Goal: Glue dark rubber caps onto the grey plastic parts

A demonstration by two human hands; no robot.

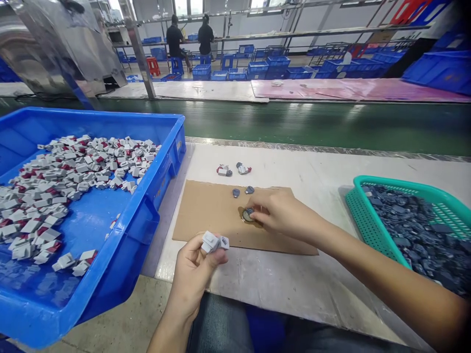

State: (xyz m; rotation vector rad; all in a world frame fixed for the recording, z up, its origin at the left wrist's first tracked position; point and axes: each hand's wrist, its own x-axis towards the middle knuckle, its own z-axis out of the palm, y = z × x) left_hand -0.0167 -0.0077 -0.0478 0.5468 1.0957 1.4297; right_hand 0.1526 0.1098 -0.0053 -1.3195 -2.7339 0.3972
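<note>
- Our left hand [195, 267] is holding two or three small grey-white parts [214, 241] at the near edge of the surface [324, 166].
- Our right hand [281, 211] is pinching a dark small piece [248, 214] on the cardboard sheet [206, 208].
- Two assembled pieces [233, 169] are lying far from us; the blue bin [140, 196] and the green basket [358, 220] are still holding many parts, so most of the work seems left.

Blue crate [167, 162] of grey-and-red parts [69, 181]; teal basket [368, 220] of dark grey pieces [415, 235]; brown cardboard [209, 211]
</note>
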